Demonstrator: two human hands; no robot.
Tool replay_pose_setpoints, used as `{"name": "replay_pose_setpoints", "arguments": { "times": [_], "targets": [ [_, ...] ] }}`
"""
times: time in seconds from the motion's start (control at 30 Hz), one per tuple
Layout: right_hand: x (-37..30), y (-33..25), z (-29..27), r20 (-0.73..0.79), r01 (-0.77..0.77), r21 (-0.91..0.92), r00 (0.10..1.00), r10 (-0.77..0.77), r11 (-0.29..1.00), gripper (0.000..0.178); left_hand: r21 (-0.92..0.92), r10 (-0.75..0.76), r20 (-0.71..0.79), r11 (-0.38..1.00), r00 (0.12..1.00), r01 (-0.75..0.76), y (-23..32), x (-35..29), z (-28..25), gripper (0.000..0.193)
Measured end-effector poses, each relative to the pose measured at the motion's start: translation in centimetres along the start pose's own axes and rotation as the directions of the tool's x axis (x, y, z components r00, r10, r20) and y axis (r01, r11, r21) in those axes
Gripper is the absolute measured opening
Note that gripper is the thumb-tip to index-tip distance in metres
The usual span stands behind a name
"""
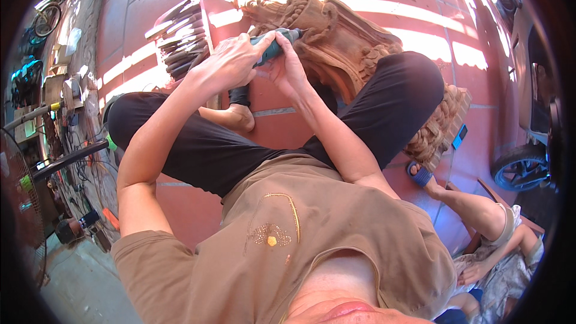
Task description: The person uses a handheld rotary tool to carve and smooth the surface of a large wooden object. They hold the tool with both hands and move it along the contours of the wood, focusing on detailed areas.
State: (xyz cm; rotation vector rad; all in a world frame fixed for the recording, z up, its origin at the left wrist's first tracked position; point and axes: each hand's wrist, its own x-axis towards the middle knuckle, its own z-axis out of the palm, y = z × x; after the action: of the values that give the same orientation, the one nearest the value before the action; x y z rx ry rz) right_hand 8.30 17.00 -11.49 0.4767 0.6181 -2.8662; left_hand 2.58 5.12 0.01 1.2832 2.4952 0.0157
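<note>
Tool (271, 51), teal, gripped btwn my L hand (231, 63) & R hand (289, 72), tip nr the big carving (342, 39); my R knee (420, 75) hides pt of it. Dark rods (181, 42) close L, 2nd carving (437, 129) nr seated person's (495, 219) sandal (422, 175), R.

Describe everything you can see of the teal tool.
The tool has a compact, teal, plastic-looking body, a grey front and a dark tip. It slants, tip toward the picture's upper right, held by the left grip and right grip, which partly hide it. The tip overlaps the carving in view; contact or spinning can't be told.
</note>
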Motion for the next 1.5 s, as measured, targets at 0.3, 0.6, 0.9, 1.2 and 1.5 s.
{"name": "replay_pose_setpoints", "arguments": {
  "times": [0.3,0.6,0.9,1.2,1.5],
  "targets": [
    [-0.5,0.2,-0.1,0.036,-0.034,-0.012,0.999,0.034,0.999,0.039,-0.026,-0.028,0.072,0.999,0.997,0.030,0.6,-0.4,-0.6,0.084],
    [-0.9,0.9,-0.1,0.059,-0.080,0.017,0.995,0.079,0.997,0.037,-0.012,-0.050,0.186,0.999,0.981,0.053,1.3,-0.7,-1.7,0.084],
    [-1.0,0.7,0.3,0.095,-0.087,0.047,0.992,0.083,0.995,0.039,-0.021,-0.065,0.197,0.997,0.978,0.071,1.2,-0.7,-2.4,0.082],
    [-0.5,-0.8,0.1,0.051,-0.009,0.000,0.999,0.009,1.000,0.044,-0.032,-0.024,0.037,0.999,0.999,0.025,1.2,-0.1,-1.9,0.076],
    [-0.7,-1.2,0.4,-0.018,0.020,-0.014,1.000,-0.020,1.000,0.047,-0.026,-0.004,0.008,1.000,1.000,0.004,1.6,0.7,-1.7,0.076]
  ]
}}
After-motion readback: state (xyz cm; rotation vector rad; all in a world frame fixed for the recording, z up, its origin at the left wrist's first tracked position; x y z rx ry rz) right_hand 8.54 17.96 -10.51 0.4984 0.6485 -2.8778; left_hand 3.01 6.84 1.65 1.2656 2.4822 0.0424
